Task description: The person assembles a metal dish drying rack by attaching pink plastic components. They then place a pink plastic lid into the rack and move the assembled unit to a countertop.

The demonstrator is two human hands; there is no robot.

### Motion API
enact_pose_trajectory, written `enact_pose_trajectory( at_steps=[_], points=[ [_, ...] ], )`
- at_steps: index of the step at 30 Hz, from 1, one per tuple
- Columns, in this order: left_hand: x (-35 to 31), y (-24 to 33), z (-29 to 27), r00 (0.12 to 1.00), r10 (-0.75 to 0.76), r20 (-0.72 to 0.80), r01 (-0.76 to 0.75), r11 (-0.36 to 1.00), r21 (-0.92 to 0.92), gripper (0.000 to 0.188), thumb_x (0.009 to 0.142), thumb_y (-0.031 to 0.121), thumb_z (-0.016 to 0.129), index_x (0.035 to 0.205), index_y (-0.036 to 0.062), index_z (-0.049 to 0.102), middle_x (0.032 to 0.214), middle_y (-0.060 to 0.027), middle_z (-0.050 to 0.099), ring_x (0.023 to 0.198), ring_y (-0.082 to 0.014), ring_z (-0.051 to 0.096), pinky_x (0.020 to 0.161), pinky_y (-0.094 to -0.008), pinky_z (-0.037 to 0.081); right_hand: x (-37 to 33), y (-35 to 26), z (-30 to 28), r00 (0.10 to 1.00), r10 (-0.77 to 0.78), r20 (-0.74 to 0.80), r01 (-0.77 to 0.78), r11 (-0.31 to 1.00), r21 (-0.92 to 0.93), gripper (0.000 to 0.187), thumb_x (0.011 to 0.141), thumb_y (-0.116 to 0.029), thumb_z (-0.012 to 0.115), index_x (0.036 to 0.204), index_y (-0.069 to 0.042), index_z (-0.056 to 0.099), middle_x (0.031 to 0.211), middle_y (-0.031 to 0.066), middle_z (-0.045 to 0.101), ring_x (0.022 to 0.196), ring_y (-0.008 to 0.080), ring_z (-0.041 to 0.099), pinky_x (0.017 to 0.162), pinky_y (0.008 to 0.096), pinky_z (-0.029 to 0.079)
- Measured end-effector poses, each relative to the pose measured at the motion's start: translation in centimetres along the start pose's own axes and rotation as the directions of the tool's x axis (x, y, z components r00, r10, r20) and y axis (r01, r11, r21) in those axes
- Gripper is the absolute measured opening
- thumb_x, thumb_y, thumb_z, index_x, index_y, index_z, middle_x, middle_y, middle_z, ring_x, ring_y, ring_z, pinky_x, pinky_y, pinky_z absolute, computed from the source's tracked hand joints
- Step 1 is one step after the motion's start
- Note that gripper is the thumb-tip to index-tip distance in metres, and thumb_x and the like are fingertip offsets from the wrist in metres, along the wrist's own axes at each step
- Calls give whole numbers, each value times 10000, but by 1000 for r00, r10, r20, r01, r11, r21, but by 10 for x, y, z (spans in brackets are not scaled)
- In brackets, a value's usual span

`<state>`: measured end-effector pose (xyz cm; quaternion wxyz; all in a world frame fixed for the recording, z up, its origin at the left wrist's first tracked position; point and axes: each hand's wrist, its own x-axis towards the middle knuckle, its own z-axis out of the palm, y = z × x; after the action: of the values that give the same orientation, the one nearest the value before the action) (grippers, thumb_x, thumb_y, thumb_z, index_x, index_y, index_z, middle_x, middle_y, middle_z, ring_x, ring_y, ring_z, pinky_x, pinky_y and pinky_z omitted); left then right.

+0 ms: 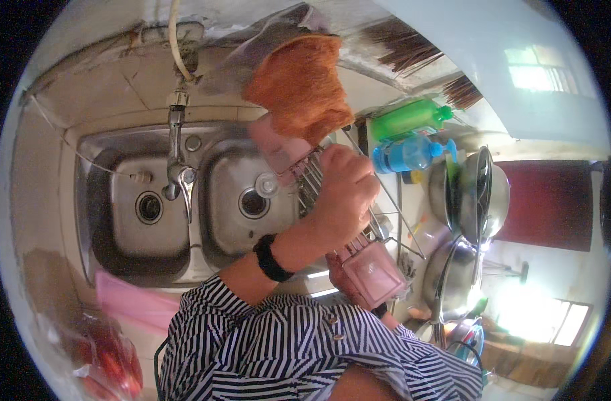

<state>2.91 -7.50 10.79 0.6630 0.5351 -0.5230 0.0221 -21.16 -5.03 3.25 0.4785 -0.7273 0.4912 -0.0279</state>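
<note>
Rack (311, 179) of silvery metal wire with pink rectangular plastic ends, tilted over the right side of the stainless-steel double-bowl sink (197, 260); left hand (349, 190), fingers clamped on wires; right hand (343, 277) at nearer end, apparently supporting, finger closure hidden.

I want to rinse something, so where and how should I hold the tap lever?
The tap lever is probably best pinched at its slim free end, coming from the person's side: it points that way, with nothing seen covering it. The left hand is on the wire rack.
</note>
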Motion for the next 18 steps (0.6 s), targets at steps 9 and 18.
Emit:
enact_pose_trajectory(
  at_steps=[9, 18],
  points=[
    [1, 0, -1, 997, -4, 77, 1, 999, 42, 201, 468, 37, 586, 619, 73, 458, 744, -69, 439, 743, -295, 433, 738, -440, 311, -6, -40, -14, 963, -228, 146, 271, 789, -552, 304, 891, -241, 554, 1156, -91, 542, 1112, 95, 593, 1012, 251, 547, 866, 350, 432],
    [-6, -2, -2, 987, -38, 158, 24, 996, 89, 205, 513, 106, 597, 689, 73, 498, 809, -74, 433, 825, -299, 436, 819, -470, 312, -5, -21, 10, 965, -222, 139, 260, 866, -426, 307, 886, -239, 561, 1155, -92, 543, 1112, 99, 593, 1016, 257, 545, 868, 353, 430]
  ],
)
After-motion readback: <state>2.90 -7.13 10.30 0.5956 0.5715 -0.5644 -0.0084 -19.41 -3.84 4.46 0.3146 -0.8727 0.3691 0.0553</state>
